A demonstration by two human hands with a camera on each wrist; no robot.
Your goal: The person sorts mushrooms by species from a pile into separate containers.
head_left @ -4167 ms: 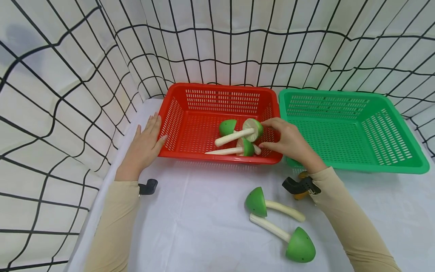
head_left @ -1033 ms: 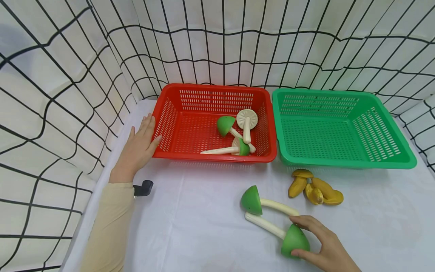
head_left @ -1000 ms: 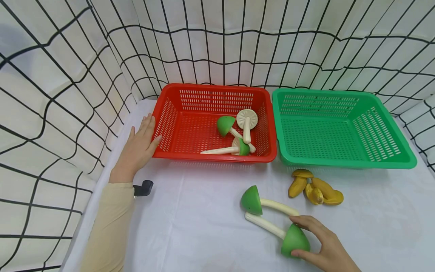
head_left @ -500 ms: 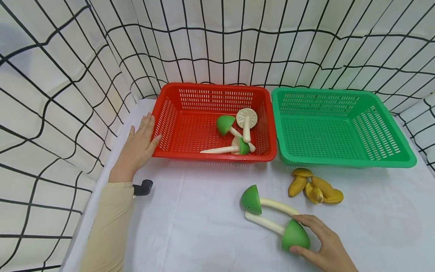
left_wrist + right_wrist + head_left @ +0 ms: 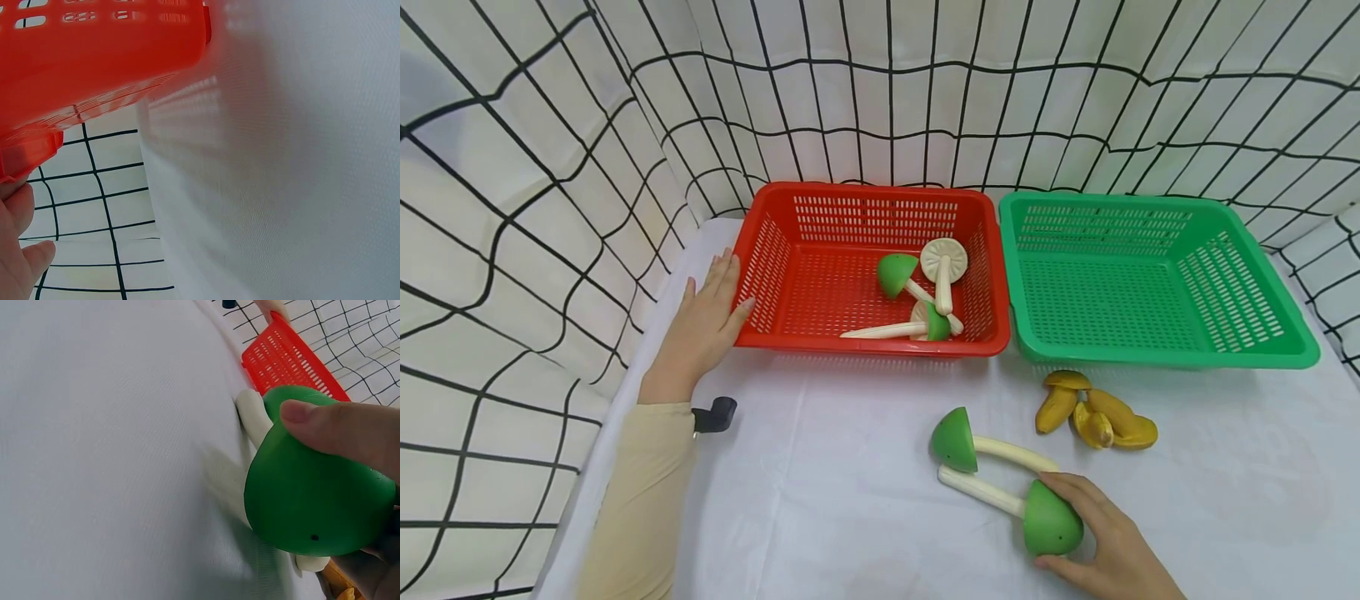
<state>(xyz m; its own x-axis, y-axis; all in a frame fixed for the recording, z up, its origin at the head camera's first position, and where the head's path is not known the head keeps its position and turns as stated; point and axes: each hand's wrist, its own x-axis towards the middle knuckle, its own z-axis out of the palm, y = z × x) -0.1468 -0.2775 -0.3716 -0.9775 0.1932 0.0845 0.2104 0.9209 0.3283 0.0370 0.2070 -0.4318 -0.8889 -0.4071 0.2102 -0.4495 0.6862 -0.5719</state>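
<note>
My right hand [image 5: 1112, 542] holds the cap of a toy green-capped mushroom [image 5: 1051, 518] between thumb and fingers. Its pale stem points left along the white cloth. In the right wrist view the thumb [image 5: 312, 425] presses on the green cap. A second green-capped mushroom [image 5: 955, 440] lies just beyond it, its stem end close to my fingertips. With fingers extended, my left hand [image 5: 700, 325] rests against the left side of the red basket [image 5: 820, 343]. Three mushrooms lie inside that basket: two show green caps [image 5: 895, 275], and one pale underside [image 5: 943, 258] faces up.
A green basket [image 5: 1097, 283] stands right of the red one, with nothing in it. Several yellow-brown mushrooms [image 5: 1123, 421] lie in front of it. Black wire mesh [image 5: 891, 104] over white sheeting rises behind and at the left.
My right hand has come from the red basket to the mushroom on the cloth, leaving a mushroom in there. Over the last second its cap has turned slightly. My left hand stays put.
</note>
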